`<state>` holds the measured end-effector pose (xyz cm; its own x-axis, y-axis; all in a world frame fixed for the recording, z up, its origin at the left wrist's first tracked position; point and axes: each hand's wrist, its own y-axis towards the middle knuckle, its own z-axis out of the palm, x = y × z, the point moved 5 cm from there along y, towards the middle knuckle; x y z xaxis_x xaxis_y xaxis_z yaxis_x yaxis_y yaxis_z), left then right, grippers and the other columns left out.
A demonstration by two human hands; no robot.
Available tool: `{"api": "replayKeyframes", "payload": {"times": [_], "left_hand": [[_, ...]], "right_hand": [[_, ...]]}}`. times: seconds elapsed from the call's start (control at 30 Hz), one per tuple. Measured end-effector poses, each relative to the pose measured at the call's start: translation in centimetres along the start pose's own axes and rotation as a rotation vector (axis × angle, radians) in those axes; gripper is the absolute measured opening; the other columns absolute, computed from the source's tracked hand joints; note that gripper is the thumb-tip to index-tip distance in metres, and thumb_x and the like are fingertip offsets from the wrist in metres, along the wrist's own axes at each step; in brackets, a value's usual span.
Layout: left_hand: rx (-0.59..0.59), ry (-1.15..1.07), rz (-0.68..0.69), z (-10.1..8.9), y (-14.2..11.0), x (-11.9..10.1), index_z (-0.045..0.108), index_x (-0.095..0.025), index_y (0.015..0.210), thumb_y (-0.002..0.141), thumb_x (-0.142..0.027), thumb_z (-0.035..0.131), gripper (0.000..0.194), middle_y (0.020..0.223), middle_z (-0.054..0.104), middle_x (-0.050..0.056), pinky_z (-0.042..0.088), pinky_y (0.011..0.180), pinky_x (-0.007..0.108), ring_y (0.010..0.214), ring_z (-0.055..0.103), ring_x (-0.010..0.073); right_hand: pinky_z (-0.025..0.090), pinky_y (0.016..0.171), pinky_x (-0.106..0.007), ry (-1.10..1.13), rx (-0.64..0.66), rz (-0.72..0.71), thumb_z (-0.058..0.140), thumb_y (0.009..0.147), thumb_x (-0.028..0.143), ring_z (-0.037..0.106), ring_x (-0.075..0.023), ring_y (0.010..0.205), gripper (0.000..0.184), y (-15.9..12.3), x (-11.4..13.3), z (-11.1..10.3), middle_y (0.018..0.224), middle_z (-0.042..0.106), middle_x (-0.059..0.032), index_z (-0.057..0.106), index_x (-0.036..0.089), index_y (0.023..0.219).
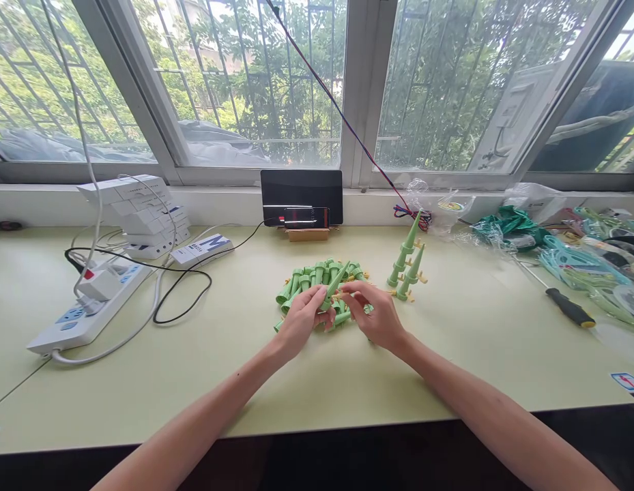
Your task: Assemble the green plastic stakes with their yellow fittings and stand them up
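Note:
My left hand (305,315) is closed around a green plastic plant watering spike (339,278), its tip tilted up and to the right. A small yellow valve (340,295) sticks out from the spike's side, and the fingers of my right hand (379,315) pinch it. Just behind and beneath both hands lies a heap of similar green spikes (297,279) with yellow valves. To the right of the heap, stacked spikes (409,269) stand upright in two columns, points up, yellow valves at their sides.
A power strip (91,314) with plugs and looping cables lies at left, near stacked white boxes (147,211). A tablet (301,187) and a phone (307,217) lean at the back. At right are a screwdriver (570,307) and bagged tubing (577,259).

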<state>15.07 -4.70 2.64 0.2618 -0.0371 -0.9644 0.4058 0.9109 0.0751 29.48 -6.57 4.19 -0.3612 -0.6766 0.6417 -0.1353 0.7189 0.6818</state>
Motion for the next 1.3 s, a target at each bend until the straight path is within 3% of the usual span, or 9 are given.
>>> {"api": "replayKeyframes", "payload": {"times": [0.23,0.7,1.0,1.2,1.3], "left_hand": [[0.01,0.008,0.005,0.19,-0.17,-0.2,0.062,-0.016,0.088,0.091,-0.041,0.058,0.026,0.083,0.047,0.0,0.046,0.053,0.023,0.063,0.053,0.0103],[-0.013,-0.001,-0.02,0.2,-0.21,-0.25,0.064,-0.015,0.09,0.087,-0.041,0.062,0.026,0.084,0.052,0.002,0.05,0.059,0.026,0.067,0.056,0.0125],[-0.028,-0.027,-0.04,-0.01,0.0,-0.03,0.065,-0.015,0.095,0.087,-0.04,0.062,0.027,0.082,0.063,0.005,0.055,0.068,0.031,0.081,0.065,0.0204],[0.001,0.062,-0.011,-0.06,-0.19,-0.24,0.065,-0.015,0.1,0.087,-0.04,0.064,0.028,0.101,0.066,0.01,0.056,0.07,0.031,0.086,0.065,0.0206],[-0.004,0.119,-0.006,-0.02,-0.32,-0.45,0.065,-0.015,0.1,0.085,-0.041,0.066,0.03,0.098,0.066,0.008,0.056,0.069,0.03,0.082,0.065,0.019]], "right_hand": [[0.049,0.054,-0.024,-0.024,0.019,0.007,0.056,0.094,0.025,0.057,-0.0095,0.051,0.011,0.07,0.13,0.17,0.089,0.071,-0.004,0.064,0.02,0.1],[0.048,0.057,-0.023,-0.091,-0.032,0.019,0.055,0.094,0.028,0.058,-0.0106,0.055,0.012,0.07,-0.49,0.01,0.082,0.071,-0.0028,0.064,0.019,0.097],[0.045,0.054,-0.024,-0.141,-0.066,0.037,0.053,0.095,0.03,0.054,-0.0106,0.051,0.013,0.18,-0.5,-0.36,0.081,0.07,-0.0022,0.062,0.021,0.095],[0.043,0.052,-0.024,-0.131,-0.097,0.051,0.055,0.095,0.03,0.055,-0.0107,0.051,0.012,0.26,-0.54,-0.65,0.082,0.069,-0.0025,0.062,0.021,0.094],[0.043,0.051,-0.023,-0.112,-0.102,0.068,0.055,0.095,0.031,0.054,-0.0101,0.05,0.013,0.33,-0.54,-0.71,0.083,0.07,-0.0027,0.062,0.02,0.094]]}}
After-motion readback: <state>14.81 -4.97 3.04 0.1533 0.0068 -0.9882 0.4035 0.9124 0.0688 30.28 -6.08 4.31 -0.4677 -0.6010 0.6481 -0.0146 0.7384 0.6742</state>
